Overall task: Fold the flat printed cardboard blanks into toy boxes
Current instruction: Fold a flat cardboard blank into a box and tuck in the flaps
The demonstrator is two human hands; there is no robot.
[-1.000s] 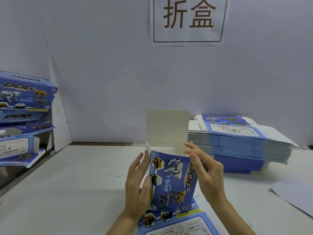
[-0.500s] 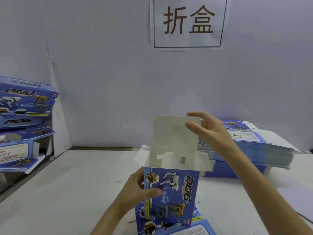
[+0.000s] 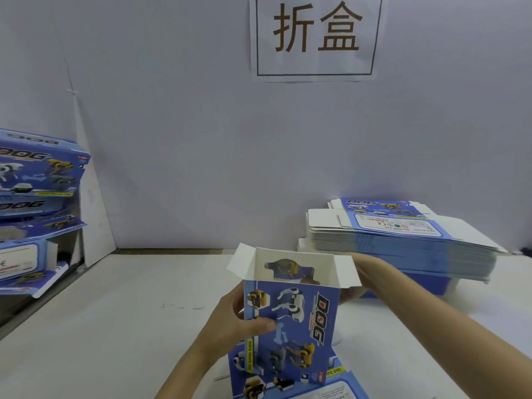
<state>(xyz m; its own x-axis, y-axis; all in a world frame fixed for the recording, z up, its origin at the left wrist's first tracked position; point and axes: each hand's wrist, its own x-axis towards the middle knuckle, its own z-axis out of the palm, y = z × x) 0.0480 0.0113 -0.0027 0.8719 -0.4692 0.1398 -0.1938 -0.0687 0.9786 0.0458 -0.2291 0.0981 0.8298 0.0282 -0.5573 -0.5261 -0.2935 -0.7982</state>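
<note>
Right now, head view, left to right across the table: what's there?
stack of folded boxes → half-folded box → stack of flat blanks

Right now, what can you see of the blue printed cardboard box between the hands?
The blue printed cardboard box stands upright, its top open, with white side flaps splayed outward. Its front shows toy dogs and the word DOG. The left hand grips its left edge, thumb on the front; the right hand reaches behind it, fingers hidden.
</note>
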